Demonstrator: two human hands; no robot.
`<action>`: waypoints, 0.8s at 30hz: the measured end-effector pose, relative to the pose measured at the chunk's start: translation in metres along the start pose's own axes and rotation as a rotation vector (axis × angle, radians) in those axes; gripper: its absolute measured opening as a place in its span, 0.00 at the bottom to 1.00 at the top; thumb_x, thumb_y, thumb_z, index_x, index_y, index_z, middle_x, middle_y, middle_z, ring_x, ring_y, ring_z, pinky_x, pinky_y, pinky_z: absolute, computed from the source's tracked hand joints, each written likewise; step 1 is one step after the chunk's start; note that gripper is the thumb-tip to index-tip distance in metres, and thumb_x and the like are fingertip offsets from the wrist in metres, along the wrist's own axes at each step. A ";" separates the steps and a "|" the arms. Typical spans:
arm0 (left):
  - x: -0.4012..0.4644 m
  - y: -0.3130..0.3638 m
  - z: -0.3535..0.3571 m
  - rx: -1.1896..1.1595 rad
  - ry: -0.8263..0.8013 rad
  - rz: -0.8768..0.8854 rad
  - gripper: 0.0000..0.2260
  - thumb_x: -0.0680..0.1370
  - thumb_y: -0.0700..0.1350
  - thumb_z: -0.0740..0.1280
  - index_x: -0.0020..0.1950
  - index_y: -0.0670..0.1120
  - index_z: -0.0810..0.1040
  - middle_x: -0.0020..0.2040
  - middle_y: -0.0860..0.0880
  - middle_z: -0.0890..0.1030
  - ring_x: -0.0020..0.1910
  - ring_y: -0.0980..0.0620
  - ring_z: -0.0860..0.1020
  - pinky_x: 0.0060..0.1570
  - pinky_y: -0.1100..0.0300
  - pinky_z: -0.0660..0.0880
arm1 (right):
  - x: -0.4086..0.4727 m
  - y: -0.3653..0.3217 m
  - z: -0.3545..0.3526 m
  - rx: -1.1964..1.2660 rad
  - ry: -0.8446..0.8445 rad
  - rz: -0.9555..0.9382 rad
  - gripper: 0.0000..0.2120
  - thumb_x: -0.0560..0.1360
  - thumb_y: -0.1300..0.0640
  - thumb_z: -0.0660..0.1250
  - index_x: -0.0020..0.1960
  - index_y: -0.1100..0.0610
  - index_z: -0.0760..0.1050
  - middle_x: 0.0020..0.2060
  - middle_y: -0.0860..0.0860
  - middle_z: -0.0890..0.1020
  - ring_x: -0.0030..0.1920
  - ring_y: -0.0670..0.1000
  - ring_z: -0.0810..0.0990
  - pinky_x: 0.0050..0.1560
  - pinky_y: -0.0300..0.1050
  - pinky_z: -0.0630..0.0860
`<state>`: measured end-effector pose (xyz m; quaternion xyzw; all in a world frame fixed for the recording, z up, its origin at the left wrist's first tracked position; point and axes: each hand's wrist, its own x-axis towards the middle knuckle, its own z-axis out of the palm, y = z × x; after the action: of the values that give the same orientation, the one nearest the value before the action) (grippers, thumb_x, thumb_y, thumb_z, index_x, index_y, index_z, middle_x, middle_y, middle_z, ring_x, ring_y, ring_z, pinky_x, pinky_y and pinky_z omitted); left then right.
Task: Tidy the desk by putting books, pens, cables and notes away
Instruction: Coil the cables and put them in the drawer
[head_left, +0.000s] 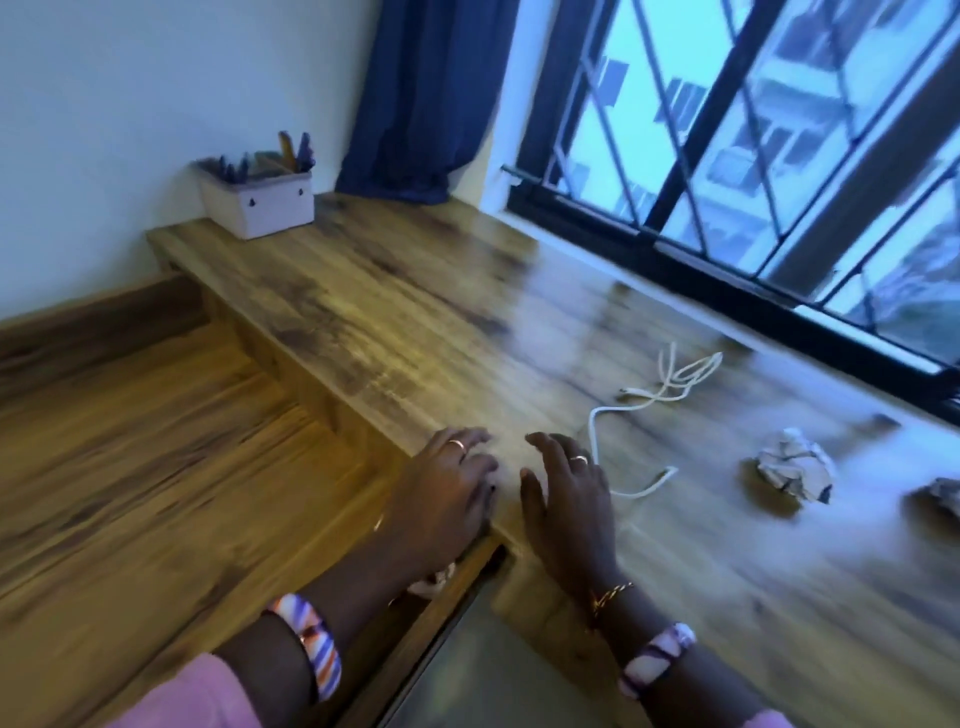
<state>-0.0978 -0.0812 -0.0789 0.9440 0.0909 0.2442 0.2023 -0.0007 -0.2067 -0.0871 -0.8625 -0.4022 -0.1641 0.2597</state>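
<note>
Both my hands hover side by side over the near left edge of the wooden desk (415, 312). My left hand (447, 488) has relaxed fingers and holds nothing. My right hand (566, 493) is spread, fingers straight, also empty. A loose white cable (639, 400) lies on the desk just right of my right hand, its near end almost at my fingers. A crumpled paper ball (792, 470) sits farther right, and part of a second one (945, 493) shows at the right edge. The frame is motion-blurred.
A white organiser box (260, 202) with pens stands at the desk's far left corner by the wall. A blue curtain (431, 104) hangs behind it. A barred window (753, 156) runs along the desk's far side. Wooden floor (130, 441) lies to the left.
</note>
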 end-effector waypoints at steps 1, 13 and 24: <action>0.007 0.005 0.002 -0.030 -0.010 0.010 0.14 0.72 0.47 0.57 0.45 0.45 0.81 0.54 0.45 0.81 0.55 0.45 0.78 0.53 0.53 0.77 | -0.001 0.011 -0.006 -0.082 0.024 0.056 0.22 0.66 0.55 0.65 0.60 0.53 0.70 0.53 0.55 0.79 0.54 0.57 0.75 0.53 0.50 0.72; 0.152 0.097 0.071 -0.126 -0.200 -0.208 0.20 0.74 0.51 0.68 0.63 0.46 0.73 0.64 0.45 0.74 0.63 0.47 0.72 0.61 0.59 0.69 | 0.002 0.150 -0.087 -0.162 -0.436 -0.022 0.21 0.63 0.47 0.48 0.41 0.47 0.79 0.41 0.44 0.83 0.46 0.47 0.80 0.48 0.43 0.67; 0.182 0.136 0.133 -0.226 -0.383 -0.333 0.10 0.71 0.37 0.70 0.52 0.43 0.82 0.41 0.45 0.81 0.41 0.55 0.78 0.43 0.62 0.71 | 0.033 0.225 -0.111 0.407 -0.239 0.134 0.15 0.67 0.62 0.65 0.53 0.54 0.79 0.41 0.49 0.82 0.36 0.41 0.76 0.43 0.37 0.72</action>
<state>0.1356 -0.1992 -0.0497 0.9165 0.1773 0.0331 0.3571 0.1870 -0.3729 -0.0523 -0.8305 -0.3967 0.0412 0.3889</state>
